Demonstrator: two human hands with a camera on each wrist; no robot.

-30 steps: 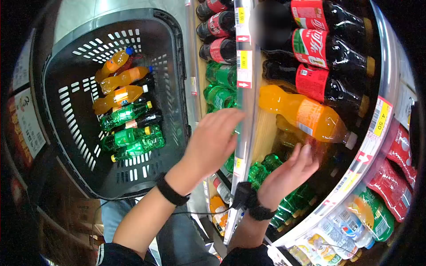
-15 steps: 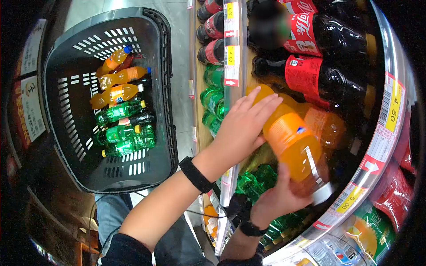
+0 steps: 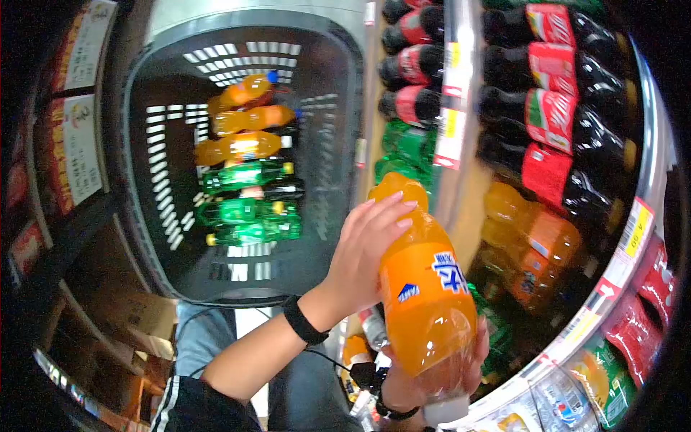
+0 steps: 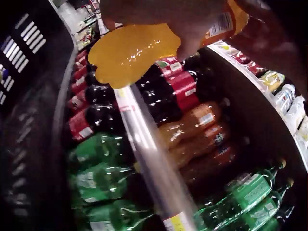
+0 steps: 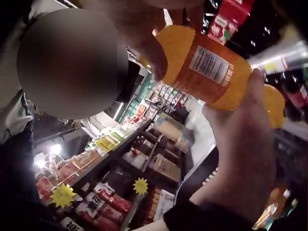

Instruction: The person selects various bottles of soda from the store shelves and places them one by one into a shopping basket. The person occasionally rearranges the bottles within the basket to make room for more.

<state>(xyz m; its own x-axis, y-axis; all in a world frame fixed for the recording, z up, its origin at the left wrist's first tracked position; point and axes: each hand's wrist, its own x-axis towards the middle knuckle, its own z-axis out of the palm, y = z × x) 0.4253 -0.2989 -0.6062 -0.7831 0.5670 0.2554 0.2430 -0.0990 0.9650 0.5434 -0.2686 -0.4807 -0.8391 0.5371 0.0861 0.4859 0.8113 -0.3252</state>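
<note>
A large orange soda bottle (image 3: 428, 302) is held tilted in front of the shelf, its white cap (image 3: 446, 409) toward the person. My left hand (image 3: 363, 252) grips it near the base, fingers spread over the side. Round the neck end, my right hand (image 3: 479, 353) holds the bottle, partly hidden behind it. The left wrist view shows the bottle's lobed base (image 4: 130, 55) close up. In the right wrist view, a barcode label (image 5: 209, 65) faces the camera between the two hands.
A black shopping basket (image 3: 338, 187) stands at left, with several orange, green and dark bottles inside. On the shelf at right lie cola bottles (image 3: 551, 122), more orange bottles (image 3: 540, 234) and green bottles. A shelf divider (image 3: 461, 108) with price tags runs between basket and right-hand bottles.
Both hands took hold of an orange bottle from the shelf and drew it out leftward, toward the person. Other orange bottles remain behind on the shelf.
</note>
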